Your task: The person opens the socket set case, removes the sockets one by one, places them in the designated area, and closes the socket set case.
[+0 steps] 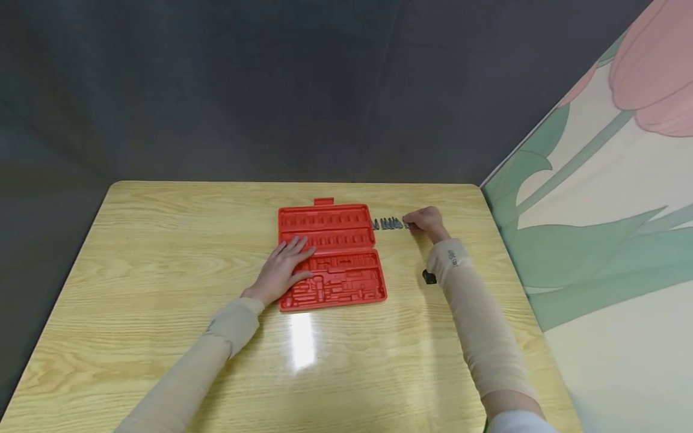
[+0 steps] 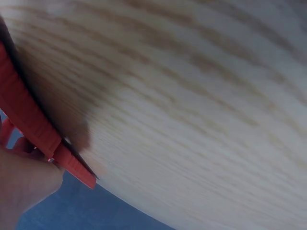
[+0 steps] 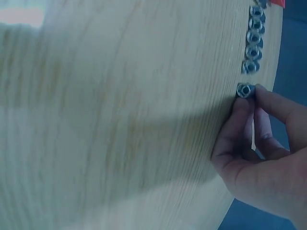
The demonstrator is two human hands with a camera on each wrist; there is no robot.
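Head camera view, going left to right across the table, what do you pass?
Left hand resting on the red tool case → row of small sockets → right hand pinching the end socket.

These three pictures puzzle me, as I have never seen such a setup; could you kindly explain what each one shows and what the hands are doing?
No machine is at work here: a person wears three cameras. The wide picture comes from the head and looks down at a wooden table. The other two come from cameras on the wrists, so they show the tabletop very close and tilted.

On the table lies an open red tool case, its moulded slots looking empty. The left hand rests flat on it; the left wrist view shows only the case's edge. To the case's right stands a short row of small metal sockets. The right hand pinches one more socket at the end of that row, between thumb and fingertip. A small dark object by the right sleeve is too small to identify.
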